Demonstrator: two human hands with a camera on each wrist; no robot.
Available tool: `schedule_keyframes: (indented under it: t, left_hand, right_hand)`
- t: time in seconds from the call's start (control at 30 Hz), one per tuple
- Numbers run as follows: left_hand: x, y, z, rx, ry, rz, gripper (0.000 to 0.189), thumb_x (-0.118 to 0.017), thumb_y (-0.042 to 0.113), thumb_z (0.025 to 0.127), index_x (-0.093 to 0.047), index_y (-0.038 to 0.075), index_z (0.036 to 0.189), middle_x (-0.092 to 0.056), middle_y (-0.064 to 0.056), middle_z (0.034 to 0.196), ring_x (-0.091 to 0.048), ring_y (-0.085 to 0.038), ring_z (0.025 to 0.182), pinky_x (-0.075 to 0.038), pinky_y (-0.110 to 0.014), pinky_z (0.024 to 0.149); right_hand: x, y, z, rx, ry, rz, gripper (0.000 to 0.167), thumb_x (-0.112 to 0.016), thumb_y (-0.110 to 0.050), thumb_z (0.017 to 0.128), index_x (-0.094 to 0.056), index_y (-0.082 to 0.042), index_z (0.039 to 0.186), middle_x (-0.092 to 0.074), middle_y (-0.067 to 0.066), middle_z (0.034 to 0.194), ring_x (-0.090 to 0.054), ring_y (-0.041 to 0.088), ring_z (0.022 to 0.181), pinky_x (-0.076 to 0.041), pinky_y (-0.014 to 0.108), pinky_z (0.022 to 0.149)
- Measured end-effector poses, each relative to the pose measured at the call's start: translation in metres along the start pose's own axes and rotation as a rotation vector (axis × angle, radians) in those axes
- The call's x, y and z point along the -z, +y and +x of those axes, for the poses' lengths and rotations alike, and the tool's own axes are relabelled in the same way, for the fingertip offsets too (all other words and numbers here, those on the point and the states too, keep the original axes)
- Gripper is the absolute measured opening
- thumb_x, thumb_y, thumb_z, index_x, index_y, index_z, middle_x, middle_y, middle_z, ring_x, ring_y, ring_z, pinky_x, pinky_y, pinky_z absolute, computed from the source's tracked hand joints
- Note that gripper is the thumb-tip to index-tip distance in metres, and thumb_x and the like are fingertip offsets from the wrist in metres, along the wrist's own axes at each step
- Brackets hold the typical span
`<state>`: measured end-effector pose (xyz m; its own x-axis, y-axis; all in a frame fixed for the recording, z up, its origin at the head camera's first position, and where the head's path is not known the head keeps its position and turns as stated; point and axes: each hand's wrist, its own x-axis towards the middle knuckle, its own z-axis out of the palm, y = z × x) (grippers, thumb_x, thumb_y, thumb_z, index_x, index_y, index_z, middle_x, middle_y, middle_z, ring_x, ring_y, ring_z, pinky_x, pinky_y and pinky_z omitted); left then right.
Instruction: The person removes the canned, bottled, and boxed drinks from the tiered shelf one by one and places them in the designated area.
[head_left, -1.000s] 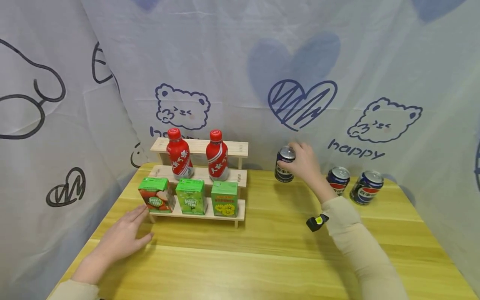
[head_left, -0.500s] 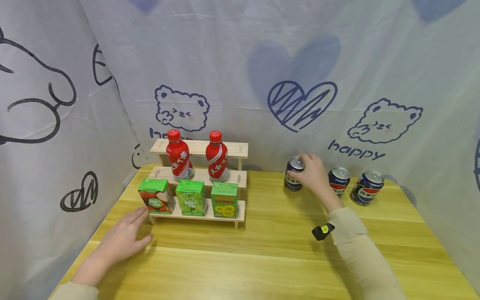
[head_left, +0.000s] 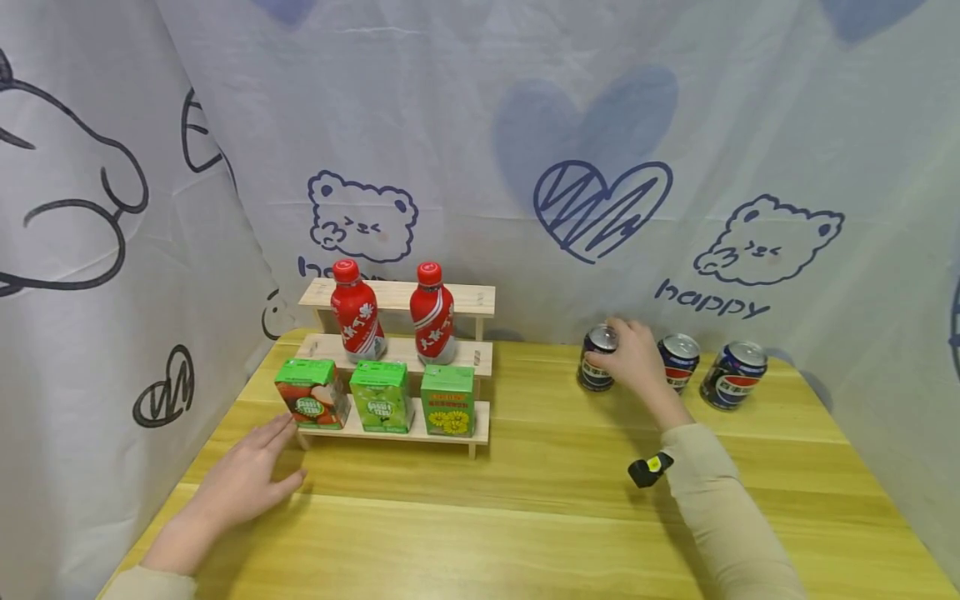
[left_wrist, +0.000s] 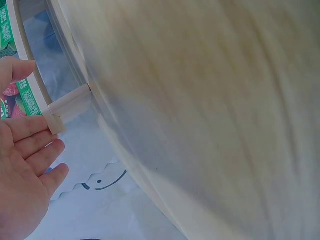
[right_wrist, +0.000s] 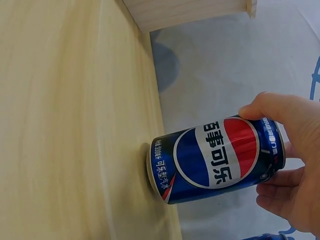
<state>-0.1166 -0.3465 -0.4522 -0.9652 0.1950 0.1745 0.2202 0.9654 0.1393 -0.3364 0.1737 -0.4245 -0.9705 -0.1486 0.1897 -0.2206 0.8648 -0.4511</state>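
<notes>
Pepsi can [head_left: 595,371] is at the far side of the table [head_left: 555,517], right of the wooden rack [head_left: 465,297], roughly upright; whether its base touches the tabletop cannot be told. Right hand [head_left: 633,362] pinches it near the top between thumb and fingers. Risk: a high grip on smooth metal could slip or let the base swing. Second Pepsi can [head_left: 679,372] stands just right of that hand; a sideways drift of the knuckles could knock it over. Left hand [head_left: 243,479] lies with fingers extended at the rack's near left corner, thumb spread; a push there could shift the rack, toppling red bottles [head_left: 357,321] or juice cartons [head_left: 381,400].
</notes>
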Motion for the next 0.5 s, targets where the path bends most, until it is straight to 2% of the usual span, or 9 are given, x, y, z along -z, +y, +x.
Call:
schedule_keyframes:
  t: [0.5]
  left_hand:
    - [-0.0033, -0.0030, -0.0008, -0.003, 0.016, -0.011, 0.074, -0.073, 0.035, 0.083, -0.048, -0.011, 0.136, -0.044, -0.030, 0.145, -0.045, -0.049, 0.130, -0.038, -0.061, 0.109]
  right_hand:
    - [-0.0027, 0.0064, 0.0008, -0.057, -0.036, 0.013, 0.073, -0.069, -0.039, 0.084, -0.045, -0.003, 0.142, -0.047, 0.029, 0.137, -0.040, 0.048, 0.128, -0.040, 0.062, 0.105]
